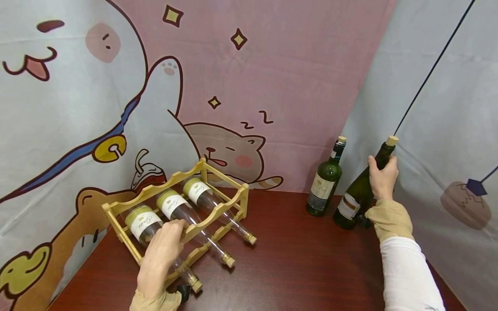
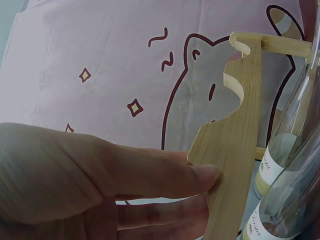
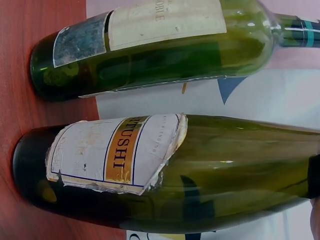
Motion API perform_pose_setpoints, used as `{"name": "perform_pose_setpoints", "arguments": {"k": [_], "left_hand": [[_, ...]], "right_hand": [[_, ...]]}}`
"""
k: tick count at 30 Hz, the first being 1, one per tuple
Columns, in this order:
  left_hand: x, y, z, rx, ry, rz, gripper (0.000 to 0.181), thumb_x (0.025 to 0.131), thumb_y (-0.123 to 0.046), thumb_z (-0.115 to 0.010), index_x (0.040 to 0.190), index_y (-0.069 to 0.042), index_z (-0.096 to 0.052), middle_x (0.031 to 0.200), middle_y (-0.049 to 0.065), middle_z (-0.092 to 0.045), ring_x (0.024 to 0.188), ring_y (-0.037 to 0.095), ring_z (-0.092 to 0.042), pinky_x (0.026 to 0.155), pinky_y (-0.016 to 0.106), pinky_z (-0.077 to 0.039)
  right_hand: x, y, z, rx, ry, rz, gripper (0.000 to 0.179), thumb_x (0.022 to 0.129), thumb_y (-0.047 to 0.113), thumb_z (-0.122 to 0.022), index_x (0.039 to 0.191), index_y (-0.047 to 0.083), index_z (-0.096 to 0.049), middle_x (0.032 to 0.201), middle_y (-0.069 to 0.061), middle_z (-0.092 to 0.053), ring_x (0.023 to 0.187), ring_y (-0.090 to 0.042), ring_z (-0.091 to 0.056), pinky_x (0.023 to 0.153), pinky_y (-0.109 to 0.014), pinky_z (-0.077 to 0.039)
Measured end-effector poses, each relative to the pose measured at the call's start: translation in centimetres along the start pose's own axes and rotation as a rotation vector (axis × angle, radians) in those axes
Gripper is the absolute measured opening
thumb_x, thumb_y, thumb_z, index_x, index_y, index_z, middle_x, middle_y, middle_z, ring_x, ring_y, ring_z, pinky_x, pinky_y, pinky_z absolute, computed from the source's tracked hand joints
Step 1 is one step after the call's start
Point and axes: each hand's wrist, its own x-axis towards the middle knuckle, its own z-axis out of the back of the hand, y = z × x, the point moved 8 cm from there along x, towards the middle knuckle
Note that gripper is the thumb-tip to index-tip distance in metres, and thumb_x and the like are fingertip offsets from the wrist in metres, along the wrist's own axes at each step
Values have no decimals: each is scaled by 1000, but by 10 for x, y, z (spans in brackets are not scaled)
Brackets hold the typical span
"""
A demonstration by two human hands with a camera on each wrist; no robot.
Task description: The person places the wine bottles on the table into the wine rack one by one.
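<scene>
My left hand (image 1: 162, 255) grips the scalloped front rail of a wooden wine rack (image 1: 218, 210); in the left wrist view the thumb presses on the rail's (image 2: 232, 165) flat face. Three clear bottles with white and gold-green labels lie in the rack, among them the middle bottle (image 1: 173, 204), their corked necks pointing forward and right. My right hand (image 1: 383, 176) is wrapped round the neck of a dark green wine bottle (image 3: 225, 170), corked and with a torn label. That bottle leans to the right, its base down at the table. Beside it stands another green bottle (image 1: 324, 185), upright and corked.
The dark red wooden table (image 1: 288, 259) extends between the rack and the green bottles. Close behind stands a pink cartoon-printed cloth backdrop (image 1: 295, 86), with a pale grey cloth panel (image 1: 435, 108) along the right side.
</scene>
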Motion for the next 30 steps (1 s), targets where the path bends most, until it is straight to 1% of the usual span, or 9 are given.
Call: {"name": "perform_pose_setpoints", "arguments": {"k": [2,4,10,14,19,23,26,30], "left_hand": [[0,0,0,0,1,0,16,73,9,-67,75,-6,-60,72,9,-62,64,24,-62,51,36,-44],[0,0,0,-2,3,2,16,73,9,-66,75,-6,-60,72,8,-62,64,24,-62,51,36,-44],[1,0,0,-5,8,-1,16,73,9,-66,76,-5,-60,73,8,-62,64,23,-61,50,36,-43],[0,0,0,-8,8,6,16,73,9,-65,76,-5,-60,73,9,-62,64,23,-61,51,36,-43],[1,0,0,-13,8,3,16,75,9,-63,76,-6,-59,72,8,-61,63,22,-59,50,36,-42],[2,0,0,-13,2,5,15,75,8,-64,75,-6,-59,73,10,-62,64,24,-60,51,37,-43],[1,1,0,-10,1,6,15,74,8,-65,75,-6,-60,73,9,-62,64,24,-61,51,37,-43],[1,1,-1,-6,4,2,16,73,9,-65,76,-6,-60,73,8,-62,64,23,-61,51,37,-43]], "right_hand": [[-2,0,0,39,-3,6,35,90,35,-56,118,15,-50,77,28,-50,74,11,-48,75,-14,-35],[-5,1,0,67,-7,26,26,91,32,-56,112,19,-49,71,30,-51,69,13,-49,73,-13,-35],[-12,4,5,72,-66,104,13,90,29,-54,101,25,-47,66,32,-49,64,13,-48,70,-13,-35],[-19,5,9,78,-121,129,11,89,29,-53,97,27,-46,65,32,-48,61,14,-48,68,-13,-36],[-28,6,17,87,-242,176,13,87,27,-55,98,21,-52,67,31,-46,60,16,-44,63,-10,-35],[-34,6,24,133,-332,220,11,84,26,-55,95,23,-53,70,27,-45,62,14,-43,62,-10,-33],[-39,6,27,162,-368,235,10,83,25,-57,92,26,-52,72,24,-45,63,10,-41,62,-10,-32],[-44,7,29,168,-389,248,11,81,25,-57,91,26,-53,72,23,-46,62,10,-41,62,-10,-31]]}}
